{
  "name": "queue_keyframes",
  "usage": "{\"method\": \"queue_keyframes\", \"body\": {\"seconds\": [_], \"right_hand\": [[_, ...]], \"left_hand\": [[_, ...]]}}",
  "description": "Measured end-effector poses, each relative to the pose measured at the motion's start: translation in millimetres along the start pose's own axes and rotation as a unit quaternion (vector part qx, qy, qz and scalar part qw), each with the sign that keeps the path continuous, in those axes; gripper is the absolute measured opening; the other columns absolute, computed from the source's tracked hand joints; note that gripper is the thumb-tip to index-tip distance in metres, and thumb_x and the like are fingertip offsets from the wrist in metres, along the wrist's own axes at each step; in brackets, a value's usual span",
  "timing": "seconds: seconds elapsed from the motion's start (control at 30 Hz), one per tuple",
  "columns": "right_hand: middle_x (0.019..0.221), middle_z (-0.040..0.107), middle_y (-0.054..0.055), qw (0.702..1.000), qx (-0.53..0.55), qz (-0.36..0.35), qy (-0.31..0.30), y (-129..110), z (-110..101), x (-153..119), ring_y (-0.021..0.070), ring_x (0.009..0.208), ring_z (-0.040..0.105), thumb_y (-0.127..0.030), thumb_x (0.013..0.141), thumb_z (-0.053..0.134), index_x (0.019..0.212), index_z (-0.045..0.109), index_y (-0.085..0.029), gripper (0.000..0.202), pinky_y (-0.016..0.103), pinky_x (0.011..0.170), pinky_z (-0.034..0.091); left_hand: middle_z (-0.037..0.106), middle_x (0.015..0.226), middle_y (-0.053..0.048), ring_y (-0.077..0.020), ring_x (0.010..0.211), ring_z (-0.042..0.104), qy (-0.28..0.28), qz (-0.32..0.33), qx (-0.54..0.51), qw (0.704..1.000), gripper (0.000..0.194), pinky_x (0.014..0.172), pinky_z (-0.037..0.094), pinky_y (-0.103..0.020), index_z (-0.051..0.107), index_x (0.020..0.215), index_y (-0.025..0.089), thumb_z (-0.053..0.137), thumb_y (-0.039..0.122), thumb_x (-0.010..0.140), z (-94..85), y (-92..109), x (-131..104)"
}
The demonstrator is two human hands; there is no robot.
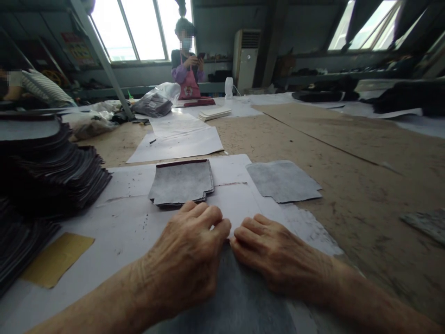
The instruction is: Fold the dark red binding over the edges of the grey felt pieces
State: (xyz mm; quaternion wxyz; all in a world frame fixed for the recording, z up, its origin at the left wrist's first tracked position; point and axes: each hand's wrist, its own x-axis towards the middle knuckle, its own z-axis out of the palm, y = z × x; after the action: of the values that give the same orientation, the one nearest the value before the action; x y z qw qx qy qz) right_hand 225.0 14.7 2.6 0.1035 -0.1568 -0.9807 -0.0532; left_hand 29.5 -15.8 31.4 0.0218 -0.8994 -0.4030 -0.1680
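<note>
A grey-backed fabric piece (239,297) lies close in front of me, its near part running out of view at the bottom. My left hand (193,250) is closed at its far edge, fingers curled in a pinch. Close beside it, my right hand (274,250) pinches the same edge. A sliver of dark red shows between the hands; the fingers cover the rest of that edge. Just beyond my left hand sits a small stack of cut grey pieces (182,182) with a dark red strip along the top. One single grey piece (283,181) lies flat beyond my right hand.
Tall piles of dark cut pieces (52,171) stand at the left, near a yellowish card (57,260). White paper sheets (177,139) cover part of the brown table (347,185). A person in a pink apron (189,83) stands across the table, holding a phone.
</note>
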Motion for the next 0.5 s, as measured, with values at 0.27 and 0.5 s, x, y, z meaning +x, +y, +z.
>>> {"method": "queue_keyframes", "body": {"seconds": [0.27, 0.5], "right_hand": [[0.081, 0.056, 0.005, 0.997, 0.033, 0.003, 0.069, 0, 3, 0, 0.0159, 0.074, 0.043, -0.012, 0.089, 0.037, 0.077, 0.057, -0.013, 0.023, 0.033, 0.069, 0.038], [0.089, 0.058, 0.010, 0.961, 0.020, 0.173, 0.216, -2, -12, -19, 0.0179, 0.082, 0.050, -0.008, 0.081, 0.047, 0.091, 0.060, -0.010, 0.016, 0.031, 0.071, 0.044]], "left_hand": [[0.054, 0.070, -0.006, -0.0194, 0.067, 0.049, 0.018, -0.065, -0.124, 0.990, 0.020, 0.063, 0.046, -0.038, 0.051, 0.081, 0.015, 0.040, 0.004, 0.069, 37.5, 8, -2], [0.051, 0.071, -0.004, -0.0174, 0.067, 0.047, -0.006, -0.050, -0.148, 0.988, 0.021, 0.059, 0.044, -0.031, 0.055, 0.080, 0.016, 0.040, 0.003, 0.071, 32.6, 2, -1]]}}
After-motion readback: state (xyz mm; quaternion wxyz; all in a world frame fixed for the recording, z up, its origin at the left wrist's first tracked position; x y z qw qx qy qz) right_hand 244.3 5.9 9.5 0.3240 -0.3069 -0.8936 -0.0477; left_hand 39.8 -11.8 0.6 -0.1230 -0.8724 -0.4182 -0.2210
